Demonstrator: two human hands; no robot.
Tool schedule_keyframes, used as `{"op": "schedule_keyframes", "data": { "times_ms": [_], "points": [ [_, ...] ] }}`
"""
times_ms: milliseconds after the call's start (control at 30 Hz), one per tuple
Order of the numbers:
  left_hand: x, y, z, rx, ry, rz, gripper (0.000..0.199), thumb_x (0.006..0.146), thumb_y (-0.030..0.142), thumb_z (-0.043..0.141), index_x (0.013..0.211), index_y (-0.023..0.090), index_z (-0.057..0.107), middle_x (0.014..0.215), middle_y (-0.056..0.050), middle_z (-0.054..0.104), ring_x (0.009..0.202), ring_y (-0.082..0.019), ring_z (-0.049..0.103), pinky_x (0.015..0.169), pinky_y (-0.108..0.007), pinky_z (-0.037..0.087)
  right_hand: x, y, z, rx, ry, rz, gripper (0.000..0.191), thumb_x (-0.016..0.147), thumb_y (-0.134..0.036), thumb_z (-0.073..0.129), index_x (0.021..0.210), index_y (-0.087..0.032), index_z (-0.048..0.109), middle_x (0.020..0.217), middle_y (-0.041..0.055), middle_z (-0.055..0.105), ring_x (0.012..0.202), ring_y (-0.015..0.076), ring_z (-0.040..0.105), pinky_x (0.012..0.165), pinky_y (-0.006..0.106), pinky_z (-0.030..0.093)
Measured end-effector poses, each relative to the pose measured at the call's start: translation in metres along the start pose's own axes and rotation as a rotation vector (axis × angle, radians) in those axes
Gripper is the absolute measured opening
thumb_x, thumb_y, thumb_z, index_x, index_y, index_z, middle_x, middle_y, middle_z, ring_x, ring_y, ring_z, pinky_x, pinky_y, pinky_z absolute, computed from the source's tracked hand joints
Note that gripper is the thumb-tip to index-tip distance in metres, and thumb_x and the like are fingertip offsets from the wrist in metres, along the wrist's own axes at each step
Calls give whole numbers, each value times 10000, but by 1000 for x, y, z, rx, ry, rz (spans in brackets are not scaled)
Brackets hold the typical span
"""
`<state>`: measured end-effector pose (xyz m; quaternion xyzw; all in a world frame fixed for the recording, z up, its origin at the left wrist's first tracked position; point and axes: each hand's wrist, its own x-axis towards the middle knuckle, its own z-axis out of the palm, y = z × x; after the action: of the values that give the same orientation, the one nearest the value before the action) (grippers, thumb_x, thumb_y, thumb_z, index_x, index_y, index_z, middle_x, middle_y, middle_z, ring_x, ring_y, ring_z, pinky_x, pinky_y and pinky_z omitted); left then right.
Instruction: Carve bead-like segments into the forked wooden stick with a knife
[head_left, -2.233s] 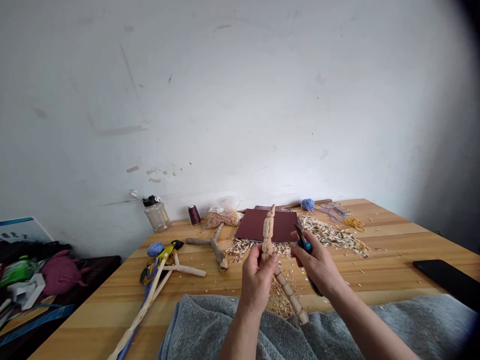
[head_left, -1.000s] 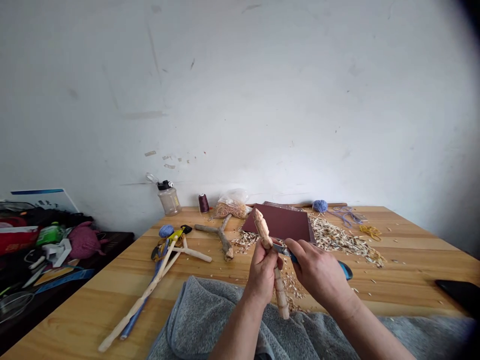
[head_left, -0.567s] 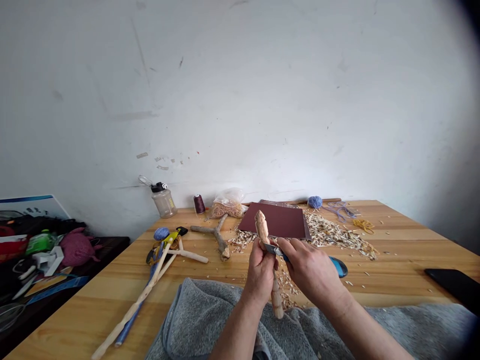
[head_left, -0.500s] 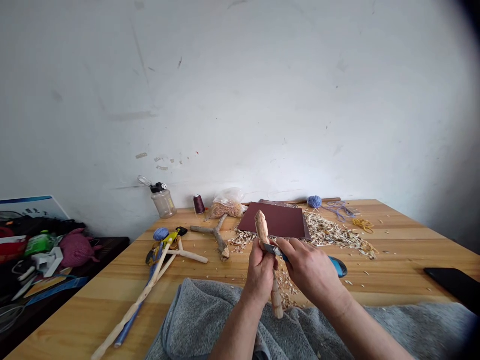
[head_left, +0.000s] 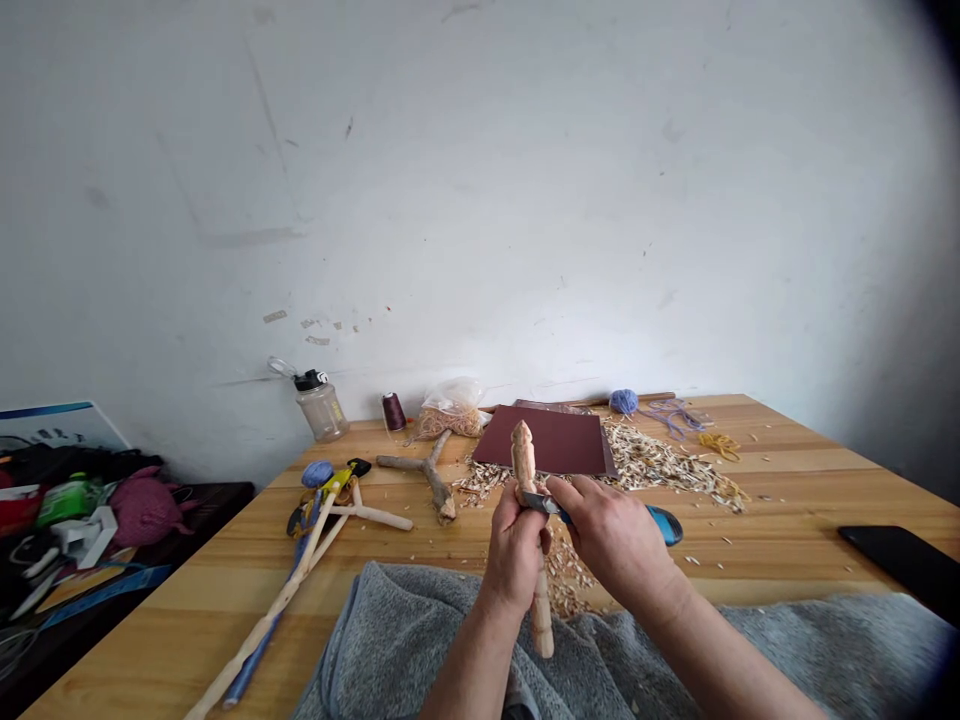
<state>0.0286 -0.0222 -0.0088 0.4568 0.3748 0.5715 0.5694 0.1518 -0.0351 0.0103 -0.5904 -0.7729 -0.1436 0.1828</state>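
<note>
My left hand is closed around a peeled wooden stick, whose roughly carved tip points up and away while its lower end sticks out below the fist. In my right hand is a blue-handled utility knife, gripped with the fingers wrapped over the handle. Its metal blade lies across the stick, right by the left thumb. Where exactly the edge meets the wood is hard to see. A grey towel lies under both forearms.
Behind the hands lie dark red sandpaper sheets and a heap of wood shavings. A forked branch, peeled forked sticks, a bottle, a thread spool and a blue yarn ball surround them. At right is a black flat object.
The stick's lower end has swung slightly left and nearer to me. The knife blade has turned a little on the stick. The whole view has shifted slightly.
</note>
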Motion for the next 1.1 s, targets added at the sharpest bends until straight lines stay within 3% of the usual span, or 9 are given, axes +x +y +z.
{"op": "schedule_keyframes", "data": {
  "times_ms": [367, 567, 1100],
  "points": [
    [2, -1, -2, -59, -16, -70, 117, 647, 219, 578, 738, 175, 520, 601, 50, 497, 446, -57, 420, 433, -185, 319, 3, 9, 0, 31, 38, -15, 304, 811, -135, 452, 1059, -277, 557, 784, -6, 605, 679, 123, 559, 554, 243, 271],
    [3, 0, -3, -34, -24, 52, 107, 690, 198, 526, 790, 177, 556, 675, 27, 518, 521, -78, 456, 508, -207, 389, -2, 5, -1, 61, 87, -71, 319, 804, -150, 476, 1078, -296, 550, 785, -12, 602, 685, 123, 558, 563, 252, 273],
    [4, -9, -6, 189, -68, 247, 164, 789, 130, 406, 901, 186, 513, 725, 21, 488, 580, -93, 405, 554, -219, 361, -4, -3, -7, 5, 26, -10, 245, 816, -135, 458, 996, -287, 525, 773, -26, 578, 670, 131, 550, 550, 274, 230]
  ]
}}
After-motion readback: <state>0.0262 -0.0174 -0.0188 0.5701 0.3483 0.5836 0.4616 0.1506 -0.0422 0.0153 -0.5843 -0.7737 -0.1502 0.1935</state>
